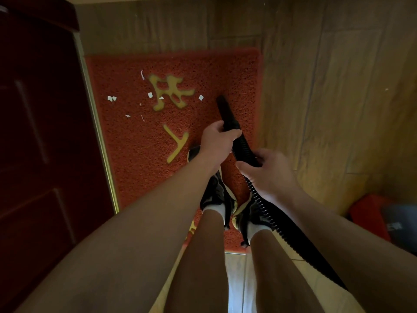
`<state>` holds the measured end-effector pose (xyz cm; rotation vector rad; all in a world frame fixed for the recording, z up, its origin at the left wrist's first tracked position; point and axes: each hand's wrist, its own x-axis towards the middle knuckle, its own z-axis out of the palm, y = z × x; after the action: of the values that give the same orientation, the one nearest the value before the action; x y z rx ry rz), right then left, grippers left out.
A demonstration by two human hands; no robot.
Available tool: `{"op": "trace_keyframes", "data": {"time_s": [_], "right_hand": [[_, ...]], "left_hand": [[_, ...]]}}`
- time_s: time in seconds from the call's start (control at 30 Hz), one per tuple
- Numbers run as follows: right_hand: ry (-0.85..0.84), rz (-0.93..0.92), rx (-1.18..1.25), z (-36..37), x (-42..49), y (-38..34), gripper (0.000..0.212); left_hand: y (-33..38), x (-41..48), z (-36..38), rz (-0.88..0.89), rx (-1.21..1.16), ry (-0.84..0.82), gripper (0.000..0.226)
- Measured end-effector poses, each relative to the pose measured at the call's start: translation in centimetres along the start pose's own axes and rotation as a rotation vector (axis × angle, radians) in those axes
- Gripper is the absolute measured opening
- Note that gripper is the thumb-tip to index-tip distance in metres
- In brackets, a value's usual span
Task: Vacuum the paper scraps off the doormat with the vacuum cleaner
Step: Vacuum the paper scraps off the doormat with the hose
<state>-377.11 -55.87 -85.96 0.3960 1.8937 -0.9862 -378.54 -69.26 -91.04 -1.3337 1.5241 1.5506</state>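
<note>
Left hand (pixel 217 141) and right hand (pixel 268 175) grip the vacuum hose (pixel 246 153); paper scraps (pixel 150 95) dot the red doormat (pixel 135 143) beside a door (pixel 40 132).

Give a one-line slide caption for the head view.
Head view: left hand holds the nozzle, right hand the vacuum hose; paper scraps dot the red doormat.

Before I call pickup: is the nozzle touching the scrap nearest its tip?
Apart. Head view shows red doormat between the nozzle and that paper scrap.
</note>
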Motion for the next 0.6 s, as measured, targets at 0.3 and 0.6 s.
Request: {"op": "trace_keyframes", "data": {"time_s": [0.3, 0.6], "right_hand": [[-0.01, 0.01, 0.003, 0.5, 0.0, -0.8, 0.013], [-0.017, -0.003, -0.09, 1.5, 0.5, -1.9, 0.015]], "left_hand": [[-0.3, 0.3, -1.3, 0.026, -0.036, -0.009, 0.015], [-1.1, 1.2, -3.2, 0.038, -0.061, 0.008, 0.013]]}}
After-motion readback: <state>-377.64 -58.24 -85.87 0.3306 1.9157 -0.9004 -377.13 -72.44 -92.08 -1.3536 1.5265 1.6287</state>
